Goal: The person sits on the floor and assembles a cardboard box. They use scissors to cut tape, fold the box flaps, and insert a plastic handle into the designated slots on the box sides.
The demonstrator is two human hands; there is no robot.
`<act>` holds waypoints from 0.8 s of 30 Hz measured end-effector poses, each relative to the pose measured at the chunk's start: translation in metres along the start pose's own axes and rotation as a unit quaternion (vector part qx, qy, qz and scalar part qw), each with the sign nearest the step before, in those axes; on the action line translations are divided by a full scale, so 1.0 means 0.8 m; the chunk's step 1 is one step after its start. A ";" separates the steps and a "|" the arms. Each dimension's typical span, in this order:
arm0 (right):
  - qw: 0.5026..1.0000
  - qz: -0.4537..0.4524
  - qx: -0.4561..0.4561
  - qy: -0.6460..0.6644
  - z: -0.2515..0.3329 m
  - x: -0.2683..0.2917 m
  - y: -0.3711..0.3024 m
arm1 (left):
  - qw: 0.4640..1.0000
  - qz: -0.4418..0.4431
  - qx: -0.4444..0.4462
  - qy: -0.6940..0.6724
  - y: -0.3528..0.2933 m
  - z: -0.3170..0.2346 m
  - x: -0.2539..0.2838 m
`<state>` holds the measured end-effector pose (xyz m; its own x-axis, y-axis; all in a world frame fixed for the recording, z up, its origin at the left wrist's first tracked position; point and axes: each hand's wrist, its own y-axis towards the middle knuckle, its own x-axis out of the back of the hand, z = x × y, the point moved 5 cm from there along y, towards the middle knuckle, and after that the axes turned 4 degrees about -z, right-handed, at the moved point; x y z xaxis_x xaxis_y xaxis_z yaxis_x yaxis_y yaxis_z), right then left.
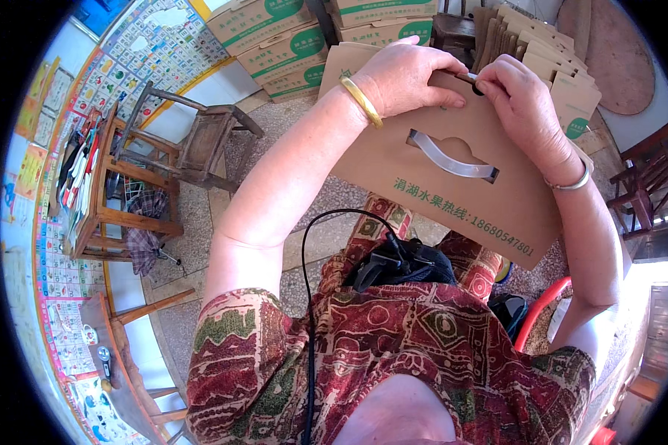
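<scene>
A flat-faced brown cardboard box [378, 159] with green print lies tilted across my lap. Through two slots in its near face runs a curved translucent plastic handle [447, 159]. At the far edge my left hand [407, 80], a gold bangle on its wrist, grips the cardboard between thumb and fingers. Opposite it my right hand [521, 107], wearing a silver bangle, is closed in a pinch at a dark opening. A small white plastic strip end [471, 76] shows between the fingertips of both hands; the rest of it is hidden.
Printed cartons [278, 55] are stacked beyond the box. Folded flat cardboard [531, 44] leans at the far right. A wooden chair [208, 141] and a wooden rack [119, 185] stand at left. A black cable [304, 297] hangs down my front; a red curved bar [538, 315] is at right.
</scene>
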<state>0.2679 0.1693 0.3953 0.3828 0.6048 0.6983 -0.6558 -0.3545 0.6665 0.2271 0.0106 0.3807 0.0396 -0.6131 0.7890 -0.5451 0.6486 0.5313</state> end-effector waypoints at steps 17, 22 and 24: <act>0.992 0.069 0.057 -0.095 0.045 -0.018 0.010 | 0.999 -0.038 0.015 -0.015 -0.023 -0.013 0.015; 0.993 0.065 0.030 -0.090 0.024 -0.024 0.016 | 0.998 -0.041 0.022 -0.029 -0.012 -0.002 0.009; 0.995 0.090 -0.011 -0.041 0.001 -0.018 0.016 | 0.998 -0.054 0.007 -0.020 -0.005 -0.002 0.003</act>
<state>0.2540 0.1554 0.3937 0.3092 0.4713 0.8260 -0.7323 -0.4361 0.5230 0.2305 0.0070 0.3808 0.0650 -0.6972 0.7140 -0.5512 0.5713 0.6081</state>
